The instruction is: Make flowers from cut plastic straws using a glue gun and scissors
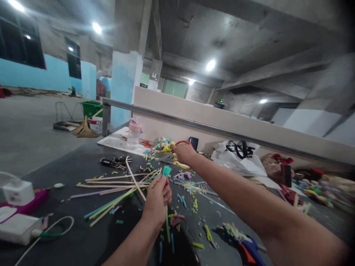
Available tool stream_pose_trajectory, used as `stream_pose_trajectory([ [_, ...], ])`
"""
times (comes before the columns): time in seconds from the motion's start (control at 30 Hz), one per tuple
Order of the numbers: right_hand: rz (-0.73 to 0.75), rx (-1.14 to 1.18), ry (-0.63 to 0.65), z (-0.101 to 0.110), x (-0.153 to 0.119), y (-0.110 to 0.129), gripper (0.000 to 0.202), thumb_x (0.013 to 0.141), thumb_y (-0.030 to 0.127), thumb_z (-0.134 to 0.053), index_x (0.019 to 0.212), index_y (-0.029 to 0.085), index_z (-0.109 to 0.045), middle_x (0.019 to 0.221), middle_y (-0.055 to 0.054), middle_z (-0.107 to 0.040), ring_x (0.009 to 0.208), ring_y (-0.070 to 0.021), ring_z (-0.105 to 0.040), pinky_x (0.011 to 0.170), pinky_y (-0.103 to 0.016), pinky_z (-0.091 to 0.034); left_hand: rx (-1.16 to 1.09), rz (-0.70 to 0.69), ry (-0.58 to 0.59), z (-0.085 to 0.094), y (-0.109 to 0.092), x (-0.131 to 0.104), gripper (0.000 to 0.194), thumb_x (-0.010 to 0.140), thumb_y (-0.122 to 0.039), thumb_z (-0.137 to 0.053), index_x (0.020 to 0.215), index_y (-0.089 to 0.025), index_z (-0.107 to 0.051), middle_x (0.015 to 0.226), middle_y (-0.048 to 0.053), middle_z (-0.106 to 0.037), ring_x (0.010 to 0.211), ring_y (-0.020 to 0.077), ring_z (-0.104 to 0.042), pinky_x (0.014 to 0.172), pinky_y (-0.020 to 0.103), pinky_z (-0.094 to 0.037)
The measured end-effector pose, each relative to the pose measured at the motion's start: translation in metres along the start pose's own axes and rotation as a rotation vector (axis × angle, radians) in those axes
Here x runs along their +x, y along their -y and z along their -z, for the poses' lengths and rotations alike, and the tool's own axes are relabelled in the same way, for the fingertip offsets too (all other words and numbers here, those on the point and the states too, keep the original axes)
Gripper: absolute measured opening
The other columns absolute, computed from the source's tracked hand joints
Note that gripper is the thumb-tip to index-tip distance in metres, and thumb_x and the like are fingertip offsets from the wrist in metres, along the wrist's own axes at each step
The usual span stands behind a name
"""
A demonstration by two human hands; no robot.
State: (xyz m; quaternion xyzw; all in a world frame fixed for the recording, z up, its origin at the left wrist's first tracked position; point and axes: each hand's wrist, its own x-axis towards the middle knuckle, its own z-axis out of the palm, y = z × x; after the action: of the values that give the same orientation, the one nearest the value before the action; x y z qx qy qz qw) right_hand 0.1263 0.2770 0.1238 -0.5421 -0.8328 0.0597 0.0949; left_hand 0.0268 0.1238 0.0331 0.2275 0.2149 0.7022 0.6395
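Note:
My left hand is closed around a thin green stem, which looks like a pipe cleaner. A teal-green tuft stands up just above its fingers. Farther off, my right hand reaches across the table with its fingers drawn together at a pile of small coloured pieces. What lies in its fingertips is hidden. A red loop curves just above that hand; I cannot tell whether the hand holds it. Left of my left hand lie several long pale, yellow, blue and purple stems.
Cut bits litter the dark table. A blue-and-orange glue gun lies at front right, keys behind the stems. A lidded bottle, phone and white bag stand along the back. Chargers and cables lie left.

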Motion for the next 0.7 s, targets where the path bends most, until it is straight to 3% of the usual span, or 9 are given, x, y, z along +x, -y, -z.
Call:
stream_pose_trajectory([
  [0.13,-0.128,0.235,-0.054,0.041,-0.039,-0.010,0.028,0.084,0.031,-0.054,0.106,0.015,-0.054,0.105,-0.007,-0.058,0.089,-0.0195,-0.058,0.076,-0.038,-0.048,0.025,-0.041,0.035,0.002,-0.001,-0.002,0.023,0.070,-0.033,-0.060,0.060,-0.017,-0.045,0.038,-0.012,-0.027,0.030,0.0016,-0.020,0.032,0.015,-0.012],
  [0.27,-0.073,0.610,-0.066,0.052,-0.115,-0.013,0.036,0.083,0.041,-0.047,0.113,0.020,-0.048,0.093,-0.004,-0.062,0.076,-0.0150,-0.060,0.063,-0.024,-0.049,0.057,-0.080,0.064,0.007,-0.001,-0.001,0.026,0.069,-0.036,-0.061,0.062,-0.018,-0.045,0.039,-0.012,-0.027,0.031,0.0016,-0.021,0.032,0.014,-0.014],
  [0.37,0.028,0.892,-0.091,0.033,-0.184,-0.008,0.042,0.083,0.043,-0.043,0.121,0.027,-0.039,0.091,-0.002,-0.056,0.064,-0.0093,-0.054,0.052,-0.018,-0.045,0.093,-0.079,0.089,0.007,-0.001,0.000,0.029,0.068,-0.041,-0.062,0.063,-0.018,-0.044,0.040,-0.012,-0.028,0.031,0.0019,-0.022,0.033,0.014,-0.015],
  [0.43,0.128,1.458,0.031,0.011,-0.228,-0.002,0.046,0.071,0.037,-0.061,0.114,0.027,-0.046,0.085,0.001,-0.050,0.056,-0.0052,-0.046,0.046,-0.013,-0.039,0.125,-0.061,0.117,0.001,-0.004,-0.004,0.030,0.067,-0.042,-0.063,0.064,-0.018,-0.045,0.040,-0.012,-0.028,0.031,0.0021,-0.022,0.032,0.014,-0.014],
  [0.5,0.134,1.684,0.200,-0.010,-0.268,0.005,0.058,0.060,0.037,-0.070,0.112,0.031,-0.046,0.079,0.004,-0.046,0.047,-0.0035,-0.038,0.037,-0.012,-0.032,0.155,-0.036,0.153,-0.010,-0.014,-0.015,0.029,0.068,-0.042,-0.062,0.066,-0.018,-0.047,0.041,-0.012,-0.029,0.031,0.0021,-0.021,0.032,0.015,-0.012],
  [0.6,0.024,1.530,0.157,-0.033,-0.318,0.017,0.064,0.066,0.050,-0.063,0.123,0.033,-0.039,0.077,0.003,-0.048,0.048,-0.0054,-0.042,0.040,-0.014,-0.036,0.180,-0.004,0.206,-0.026,-0.033,-0.050,0.025,0.074,-0.041,-0.057,0.071,-0.017,-0.050,0.044,-0.011,-0.031,0.033,0.0019,-0.022,0.034,0.015,-0.014],
  [0.7,0.010,1.318,0.120,-0.046,-0.351,0.029,0.057,0.068,0.062,-0.053,0.112,0.025,-0.053,0.068,0.000,-0.052,0.054,-0.0121,-0.053,0.052,-0.023,-0.046,0.173,0.129,0.233,-0.024,-0.045,-0.102,0.028,0.078,-0.044,-0.052,0.070,-0.017,-0.049,0.045,-0.011,-0.027,0.034,0.0019,-0.018,0.034,0.015,-0.013],
])
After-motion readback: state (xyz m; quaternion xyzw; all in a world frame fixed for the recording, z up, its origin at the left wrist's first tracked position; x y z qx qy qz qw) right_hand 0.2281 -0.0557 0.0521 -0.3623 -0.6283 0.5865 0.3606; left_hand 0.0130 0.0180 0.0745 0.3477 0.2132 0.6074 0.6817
